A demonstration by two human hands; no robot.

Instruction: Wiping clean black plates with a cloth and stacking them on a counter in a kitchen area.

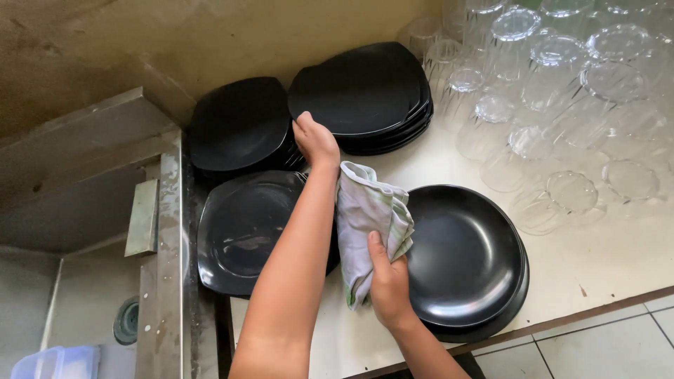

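We stand at a pale table (604, 267) that carries everything, from a crowd of clear upturned drinking glasses (554, 84) far right of our grips down to black plates. The round black bowl-like plate (467, 256) lies just right of our right hand (388, 284), which clenches a pale checked cloth (368, 221) hanging upright. Our left hand (316, 140) reaches ahead, nearer the stacked black square plates (361, 95); its fingers are hidden behind its back, so whether it grasps anything, we cannot tell.
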